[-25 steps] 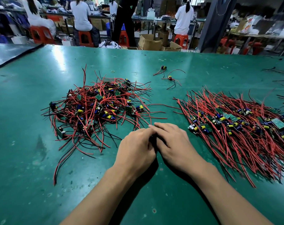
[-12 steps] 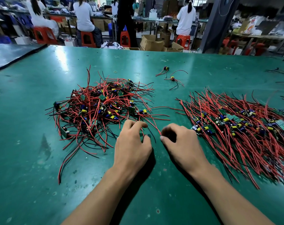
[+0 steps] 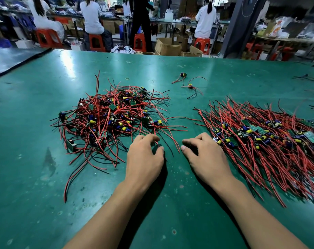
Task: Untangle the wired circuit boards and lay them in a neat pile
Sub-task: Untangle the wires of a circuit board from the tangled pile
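About half done, by my reckoning: a combed pile of red-wired green circuit boards (image 3: 271, 159) lies on the right of the green counter (image 3: 35, 186), with the tangled heap of wired boards (image 3: 107, 121) still to sort on the left (left hand (image 3: 145, 159) curled at its strands, grip unclear; right hand (image 3: 206, 157) loosely curled, empty).

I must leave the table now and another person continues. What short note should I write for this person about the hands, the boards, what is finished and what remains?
Left hand: fingers curled at the near wire ends of the tangled heap; a grip cannot be confirmed.
Right hand: loosely curled, nothing seen in it, beside the near-left edge of the neat pile.
Things: heap left of centre on the green table; pile on the right, wires roughly aligned; two loose wired parts further back.
Done: many boards laid in the pile.
Left: untangle the whole heap, perhaps also the loose parts.
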Available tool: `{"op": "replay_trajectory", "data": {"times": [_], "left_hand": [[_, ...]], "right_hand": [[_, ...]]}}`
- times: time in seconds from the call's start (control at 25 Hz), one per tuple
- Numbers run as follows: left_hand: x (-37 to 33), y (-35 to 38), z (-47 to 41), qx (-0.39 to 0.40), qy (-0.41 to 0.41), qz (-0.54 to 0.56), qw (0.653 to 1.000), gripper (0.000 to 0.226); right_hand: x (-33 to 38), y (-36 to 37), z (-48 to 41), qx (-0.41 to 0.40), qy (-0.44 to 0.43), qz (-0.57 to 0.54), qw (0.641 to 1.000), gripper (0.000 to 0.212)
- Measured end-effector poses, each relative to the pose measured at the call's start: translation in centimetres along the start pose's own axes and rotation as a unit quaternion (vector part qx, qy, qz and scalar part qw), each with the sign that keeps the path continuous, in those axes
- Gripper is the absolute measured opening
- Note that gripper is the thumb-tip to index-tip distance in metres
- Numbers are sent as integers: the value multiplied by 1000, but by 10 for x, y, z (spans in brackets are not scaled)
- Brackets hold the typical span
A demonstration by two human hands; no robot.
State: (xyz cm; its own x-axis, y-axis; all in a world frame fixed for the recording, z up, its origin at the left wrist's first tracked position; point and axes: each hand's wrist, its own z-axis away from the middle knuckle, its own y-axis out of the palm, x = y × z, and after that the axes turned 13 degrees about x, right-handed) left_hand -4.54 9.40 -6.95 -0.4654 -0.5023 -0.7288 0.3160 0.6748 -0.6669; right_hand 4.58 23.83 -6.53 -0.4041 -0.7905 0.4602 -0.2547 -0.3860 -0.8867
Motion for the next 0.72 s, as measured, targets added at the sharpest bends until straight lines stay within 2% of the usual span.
{"op": "replay_trajectory", "data": {"times": [0.12,0.36,0.48,0.6,0.72], "left_hand": [[1,-2,-6,6,-7,-17,1000,23],[0,-6,-4,-18,-31,3,999,27],[-1,-9,-7,8,-47,-21,999,29],[-3,-13,-7,31,-49,-49,997,22],[-7,-12,-2,54,-60,25,996,15]], "right_hand": [[-1,0,0,2,-22,-29,999,23],[-4,2,-2,7,-18,-51,999,25],[-3,0,-1,27,-36,-54,998,37],[2,1,2,71,-65,-9,995,52],[4,3,2,39,-67,-23,997,30]]}}
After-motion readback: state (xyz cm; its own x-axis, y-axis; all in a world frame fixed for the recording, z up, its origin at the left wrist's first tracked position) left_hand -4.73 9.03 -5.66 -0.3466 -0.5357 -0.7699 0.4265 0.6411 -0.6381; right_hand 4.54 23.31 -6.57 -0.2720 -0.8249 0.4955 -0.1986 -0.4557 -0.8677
